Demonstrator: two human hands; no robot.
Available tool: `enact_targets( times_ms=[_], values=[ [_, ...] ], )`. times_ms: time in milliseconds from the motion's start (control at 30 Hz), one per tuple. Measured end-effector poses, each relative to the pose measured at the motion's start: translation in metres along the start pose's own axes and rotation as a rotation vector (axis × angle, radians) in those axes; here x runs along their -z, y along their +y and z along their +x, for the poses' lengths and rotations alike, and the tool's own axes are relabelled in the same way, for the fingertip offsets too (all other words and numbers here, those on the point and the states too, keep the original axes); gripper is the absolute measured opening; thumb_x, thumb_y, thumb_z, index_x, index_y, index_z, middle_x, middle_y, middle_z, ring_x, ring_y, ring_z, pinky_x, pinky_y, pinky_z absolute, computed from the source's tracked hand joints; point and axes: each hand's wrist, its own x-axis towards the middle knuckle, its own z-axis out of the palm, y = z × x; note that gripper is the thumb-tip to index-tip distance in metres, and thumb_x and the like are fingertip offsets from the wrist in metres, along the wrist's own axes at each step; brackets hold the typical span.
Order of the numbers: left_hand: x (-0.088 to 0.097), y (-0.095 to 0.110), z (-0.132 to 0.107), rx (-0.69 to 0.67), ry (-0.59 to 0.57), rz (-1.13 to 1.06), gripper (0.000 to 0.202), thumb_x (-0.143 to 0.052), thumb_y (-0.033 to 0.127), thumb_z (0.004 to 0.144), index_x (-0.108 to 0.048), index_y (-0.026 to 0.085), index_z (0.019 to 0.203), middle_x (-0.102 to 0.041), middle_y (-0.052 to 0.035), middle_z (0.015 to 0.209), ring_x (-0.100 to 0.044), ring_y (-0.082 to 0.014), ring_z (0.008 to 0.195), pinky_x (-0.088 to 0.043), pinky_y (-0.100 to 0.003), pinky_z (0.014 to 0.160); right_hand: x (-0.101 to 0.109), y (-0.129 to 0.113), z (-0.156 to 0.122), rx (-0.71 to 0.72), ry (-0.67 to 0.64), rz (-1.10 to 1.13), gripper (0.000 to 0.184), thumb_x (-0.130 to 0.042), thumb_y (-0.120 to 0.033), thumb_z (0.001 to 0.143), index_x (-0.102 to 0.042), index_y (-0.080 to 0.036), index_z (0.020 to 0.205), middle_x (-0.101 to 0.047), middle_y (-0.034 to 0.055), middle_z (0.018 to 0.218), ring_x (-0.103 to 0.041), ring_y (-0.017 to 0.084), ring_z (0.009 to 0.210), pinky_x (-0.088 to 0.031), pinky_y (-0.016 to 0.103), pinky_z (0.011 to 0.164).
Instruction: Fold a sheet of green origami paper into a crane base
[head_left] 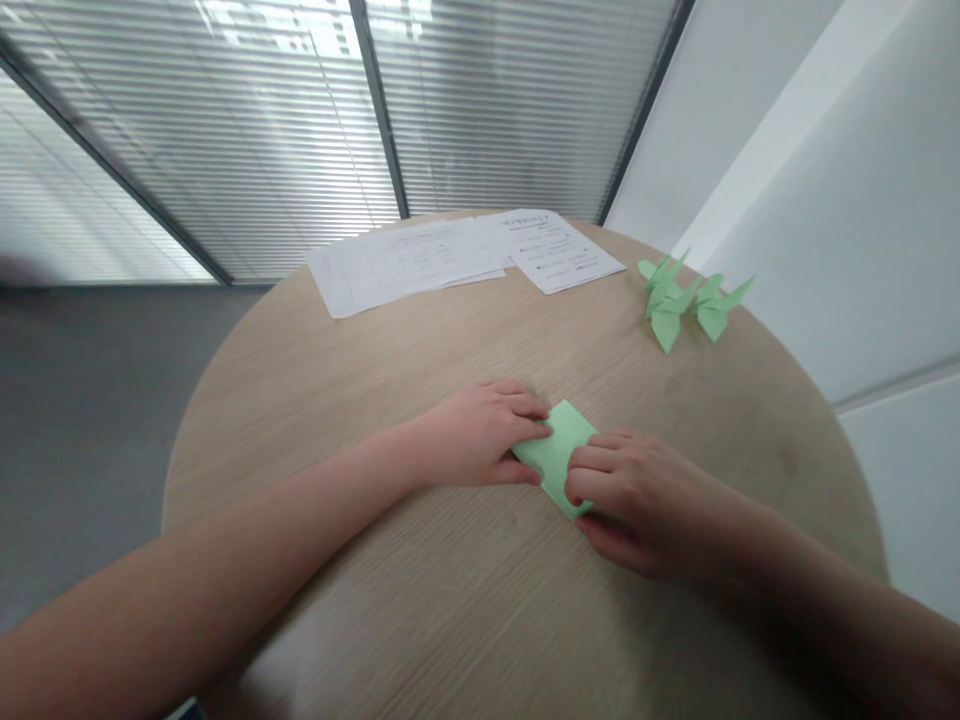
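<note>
A folded piece of light green paper (559, 446) lies on the round wooden table between my two hands. My left hand (486, 435) rests on the table, its fingers and thumb on the paper's left corner and edge. At the paper's right and lower edge, my right hand (626, 495) grips it with curled fingers above and the thumb below. The fingers hide part of the paper's right side.
Several green paper cranes (667, 305) stand close together near the table's far right edge. Printed white sheets (420, 262) lie at the far side of the wooden table (360, 370). Windows with blinds (517, 110) rise behind it, and a white wall (840, 200) is on the right.
</note>
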Motion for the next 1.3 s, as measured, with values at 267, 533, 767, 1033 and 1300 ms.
enact_targets(
  times_ms=[267,533,767,1033,1300],
  values=[
    [-0.0004,-0.0025,0.0009,-0.015,0.017,-0.024,0.046,-0.072,0.048,0.09,-0.071,0.016,0.123,-0.069,-0.0097,0.128,-0.061,-0.0277,0.115,-0.044,-0.038,0.103,0.0009,0.0017,-0.0003,0.004,-0.01,0.021,0.002,-0.058,-0.023,0.088,-0.058,-0.021,0.086,-0.066,0.0038,0.089,-0.055,0.02,0.08,-0.037,0.036,0.074],
    [0.0,-0.003,0.0012,-0.02,0.004,-0.011,0.047,-0.07,0.049,0.09,-0.07,0.016,0.124,-0.069,-0.0098,0.129,-0.061,-0.0284,0.115,-0.045,-0.04,0.102,-0.0034,0.0009,0.0012,-0.012,0.002,-0.027,0.009,-0.062,-0.028,0.089,-0.059,-0.02,0.085,-0.067,0.0037,0.09,-0.057,0.021,0.079,-0.036,0.037,0.072],
    [0.0002,-0.0025,0.0015,-0.037,0.014,-0.026,0.049,-0.07,0.051,0.089,-0.07,0.016,0.123,-0.069,-0.0119,0.128,-0.062,-0.0289,0.113,-0.046,-0.041,0.101,-0.0004,0.0005,0.0,-0.007,0.0,0.01,0.001,-0.058,-0.021,0.086,-0.058,-0.021,0.086,-0.066,0.0035,0.089,-0.056,0.02,0.079,-0.036,0.037,0.072],
    [-0.0004,-0.0042,0.0011,-0.044,0.03,-0.054,0.048,-0.071,0.05,0.089,-0.071,0.014,0.122,-0.069,-0.0119,0.127,-0.062,-0.0285,0.113,-0.046,-0.041,0.102,0.0023,0.0014,0.0006,-0.021,0.005,0.123,0.004,-0.058,-0.019,0.083,-0.058,-0.021,0.086,-0.066,0.0037,0.089,-0.057,0.021,0.082,-0.037,0.036,0.074],
    [-0.0003,-0.0045,0.0021,-0.035,0.029,-0.075,0.046,-0.071,0.049,0.09,-0.072,0.015,0.122,-0.069,-0.0116,0.126,-0.062,-0.028,0.113,-0.046,-0.041,0.103,0.0031,0.0082,0.001,-0.004,0.014,0.239,0.005,-0.06,-0.019,0.084,-0.06,-0.021,0.089,-0.066,0.0034,0.089,-0.059,0.021,0.084,-0.039,0.036,0.077]
  ],
)
